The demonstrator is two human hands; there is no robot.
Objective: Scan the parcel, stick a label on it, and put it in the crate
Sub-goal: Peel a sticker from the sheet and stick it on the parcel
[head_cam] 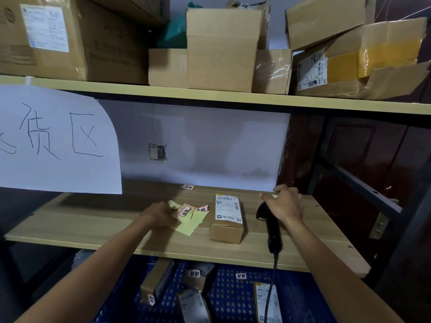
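Observation:
A small brown parcel [227,220] with a white shipping label on top lies on the wooden shelf [98,224]. Left of it lies a yellow backing sheet [190,223] with red-edged labels. My left hand [161,216] rests on that sheet, its fingers pinching at a label. My right hand [285,205] hovers over the head of a black barcode scanner [271,227], which lies on the shelf right of the parcel. The fingers are spread and not closed around it. Below the shelf stands a blue crate [233,294] holding several labelled parcels.
A loose label [187,187] lies at the back of the shelf. The scanner cable [271,287] hangs over the shelf's front edge into the crate. Cardboard boxes [221,52] fill the upper shelf. A handwritten paper sign [58,141] hangs at left. A metal frame [359,183] stands at right.

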